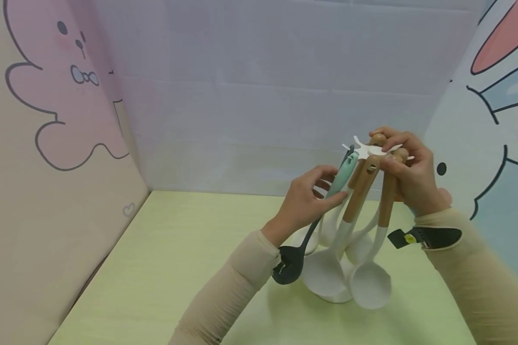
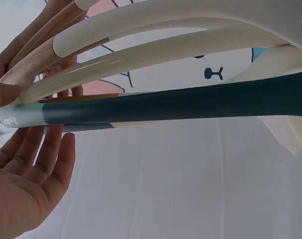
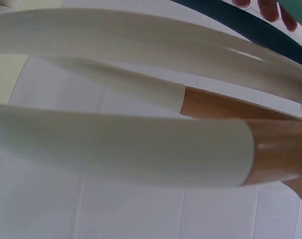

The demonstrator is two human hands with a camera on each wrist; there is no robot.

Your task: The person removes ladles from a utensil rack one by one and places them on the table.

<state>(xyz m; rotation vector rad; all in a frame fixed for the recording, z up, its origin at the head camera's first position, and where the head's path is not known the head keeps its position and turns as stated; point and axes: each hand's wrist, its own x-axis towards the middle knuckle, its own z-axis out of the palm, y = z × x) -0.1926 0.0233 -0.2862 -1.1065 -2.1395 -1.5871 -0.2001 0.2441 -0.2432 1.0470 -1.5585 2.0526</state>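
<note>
Left hand (image 1: pixel 300 201): fingers curling round the dark spoon's (image 1: pixel 287 273) mint handle (image 1: pixel 342 178)
Right hand (image 1: pixel 414 165): fingers clamping the white rack's (image 1: pixel 362 152) top, upper right
Spoon axis: slanting steeply right of centre, bowl pointing lower left
Table (image 1: pixel 177 249): spreading below

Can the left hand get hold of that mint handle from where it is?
Probably yes: the left hand sits at the mint handle, open around it, and the wooden handles stand on its other side, apparently leaving the hand's approach free.
</note>
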